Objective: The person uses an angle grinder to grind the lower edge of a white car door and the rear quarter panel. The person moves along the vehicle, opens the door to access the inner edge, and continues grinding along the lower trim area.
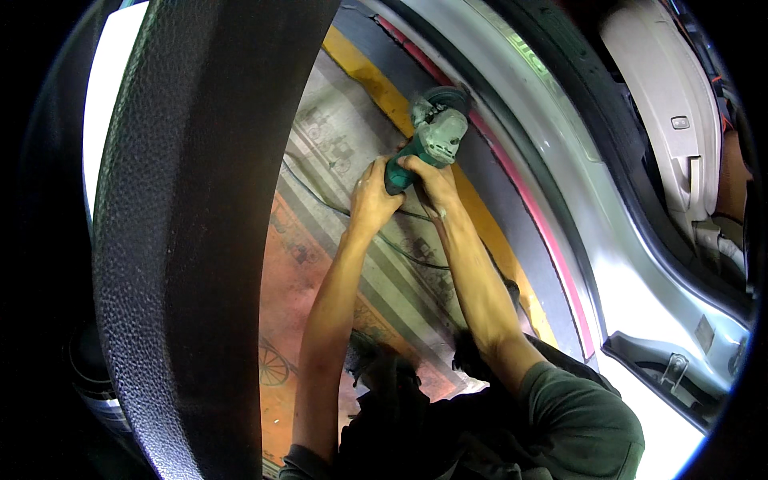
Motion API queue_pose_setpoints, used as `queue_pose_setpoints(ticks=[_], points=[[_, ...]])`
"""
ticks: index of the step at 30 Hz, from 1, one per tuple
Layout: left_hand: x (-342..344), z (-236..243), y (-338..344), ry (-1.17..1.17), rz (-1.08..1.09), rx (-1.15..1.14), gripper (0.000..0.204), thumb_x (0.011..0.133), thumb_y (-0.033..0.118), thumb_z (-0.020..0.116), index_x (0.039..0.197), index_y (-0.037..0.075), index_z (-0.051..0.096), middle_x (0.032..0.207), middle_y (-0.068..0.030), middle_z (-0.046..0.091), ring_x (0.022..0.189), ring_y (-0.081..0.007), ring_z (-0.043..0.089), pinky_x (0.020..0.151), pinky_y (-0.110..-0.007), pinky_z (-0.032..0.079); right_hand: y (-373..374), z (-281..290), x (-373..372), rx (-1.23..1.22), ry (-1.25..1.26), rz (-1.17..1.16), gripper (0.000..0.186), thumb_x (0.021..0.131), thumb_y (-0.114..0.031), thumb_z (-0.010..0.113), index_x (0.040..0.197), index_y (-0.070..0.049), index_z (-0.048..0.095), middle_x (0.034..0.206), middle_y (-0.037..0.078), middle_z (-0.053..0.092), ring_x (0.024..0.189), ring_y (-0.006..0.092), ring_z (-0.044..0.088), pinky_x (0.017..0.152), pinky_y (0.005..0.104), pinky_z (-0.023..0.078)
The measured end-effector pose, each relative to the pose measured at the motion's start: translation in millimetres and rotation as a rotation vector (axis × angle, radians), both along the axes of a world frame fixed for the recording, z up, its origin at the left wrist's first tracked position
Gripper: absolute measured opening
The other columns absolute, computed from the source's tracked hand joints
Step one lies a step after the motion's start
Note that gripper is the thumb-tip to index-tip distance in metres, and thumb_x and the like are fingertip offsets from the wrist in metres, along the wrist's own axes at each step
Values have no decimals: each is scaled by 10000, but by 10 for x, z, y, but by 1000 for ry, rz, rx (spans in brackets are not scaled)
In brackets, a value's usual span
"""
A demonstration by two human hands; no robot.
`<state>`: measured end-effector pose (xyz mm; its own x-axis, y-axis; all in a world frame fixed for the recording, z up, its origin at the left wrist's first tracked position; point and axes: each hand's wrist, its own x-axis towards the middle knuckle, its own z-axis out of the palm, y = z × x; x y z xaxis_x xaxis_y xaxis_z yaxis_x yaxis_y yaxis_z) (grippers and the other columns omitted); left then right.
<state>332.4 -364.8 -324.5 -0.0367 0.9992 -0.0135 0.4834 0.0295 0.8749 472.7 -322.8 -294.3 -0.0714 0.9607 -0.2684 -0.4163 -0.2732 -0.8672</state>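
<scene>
Both my hands are wrapped round the teal body of an angle grinder [442, 138] in the upper middle of the head view. My left hand [373, 197] grips the rear left of the body, its thumb side toward the tool. On the right side, my right hand [437, 186] closes round it with the thumb laid along the top. The grinder's grey head points away from me, and its dark round disc [442, 99] is close to the car's lower door sill [512, 144]. Whether the disc touches the sill, I cannot tell.
A black textured door panel [192, 240] stands along my left. To the right are the silver car body [632, 264] and a light seat [672, 104]. A cable [320, 200] crosses the patterned floor covering [336, 152], beside a yellow stripe [472, 214].
</scene>
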Motion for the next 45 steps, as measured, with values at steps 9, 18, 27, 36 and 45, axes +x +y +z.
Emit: queue_pose_setpoints(ticks=[9,18,27,36,45], points=[[31,57,-20,-23,6,7,699,721,13,837,1367,17,570,1255,-267,688,1207,-513,656,991,-531,542,35,27,30,-27,-39,24,369,792,-75,867,1128,2,735,1067,72,729,980,208,696,899,349,551],[74,109,-17,-2,21,-88,700,734,22,835,1379,23,564,1252,-269,689,1210,-508,661,1001,-534,544,42,-19,38,-49,-6,12,364,810,-64,857,1140,6,722,1048,77,724,966,205,693,890,355,553],[165,61,-24,-62,37,-103,682,748,35,840,1371,20,565,1205,-254,701,1166,-482,688,980,-504,548,78,-69,106,-90,-48,23,373,802,-76,874,1136,1,725,1041,75,728,946,200,697,858,355,560],[129,30,-42,-27,65,-36,669,758,29,832,1368,12,557,1197,-272,705,1161,-493,686,979,-511,547,83,31,43,-25,-91,40,318,811,-79,863,1094,4,745,1050,70,742,940,195,701,844,352,554],[164,77,-54,-77,76,-71,644,746,15,822,1338,8,570,1179,-266,703,1144,-495,684,962,-507,548,88,54,62,-107,-101,63,380,834,-21,817,1191,28,699,1086,86,728,1010,206,698,939,350,550]])
